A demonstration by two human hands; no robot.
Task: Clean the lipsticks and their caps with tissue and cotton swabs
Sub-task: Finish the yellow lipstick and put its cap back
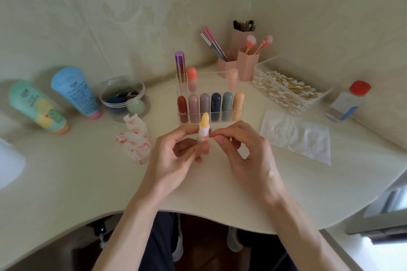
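My left hand (176,152) holds an uncapped yellow lipstick (204,126) upright above the table, fingers curled round its white tube. My right hand (240,145) pinches a cotton swab (209,138) whose pink-stained tip touches the side of the tube. Behind them a clear acrylic organizer (239,113) holds several capped lipsticks in red, mauve, grey, blue, teal and orange. A crumpled tissue (134,138) with red stains lies to the left. A flat clean tissue (297,134) lies to the right.
A clear box of cotton swabs (286,90) stands at the back right, beside a red-capped bottle (350,101). Pink brush holders (244,64) stand in the corner. A round clear jar (123,97) and two tubes (74,92) are at the left. The table's curved front edge (198,213) is near my body.
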